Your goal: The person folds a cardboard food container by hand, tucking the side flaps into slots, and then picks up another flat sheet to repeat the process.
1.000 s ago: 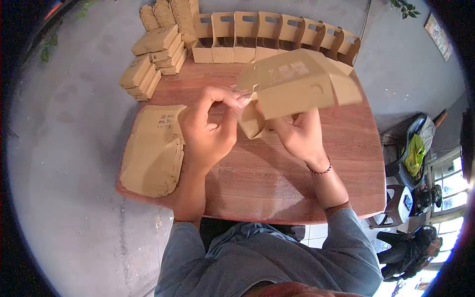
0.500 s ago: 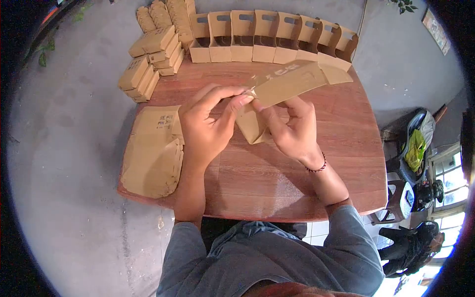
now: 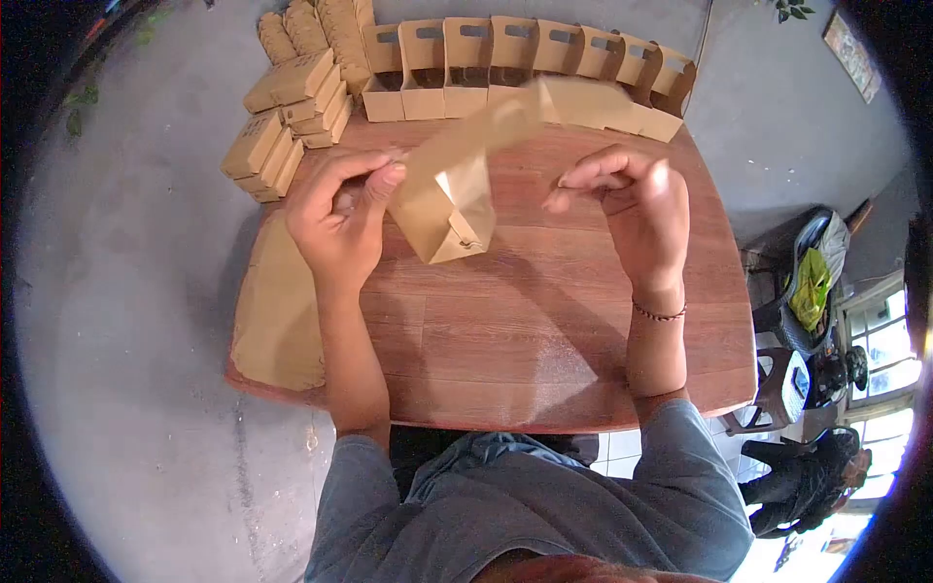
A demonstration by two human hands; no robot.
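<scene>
My left hand (image 3: 340,219) pinches the edge of a partly folded brown cardboard carrier (image 3: 428,214) between thumb and fingertips. The carrier hangs above the table, its long flap blurred and stretching up to the right. A folded corner with a small slot shows at its lower end. My right hand (image 3: 641,199), wearing a thin braided bracelet, is raised to the right of the carrier, apart from it. Its fingers are loosely bent and hold nothing. Flat cardboard blanks (image 3: 272,321) lie beside my left forearm, partly hidden by it.
Several assembled carriers (image 3: 466,102) with handle holes line the far edge of the wooden table (image 3: 505,340). Stacked flat cardboard bundles (image 3: 301,83) stand at the back left. At the right are a stool (image 3: 777,389), a chair with bags (image 3: 812,282) and a person in dark clothes (image 3: 802,486).
My right hand has let go of the carrier and moved right. My left hand has moved left with the carrier, which has turned so its folded end faces me.
</scene>
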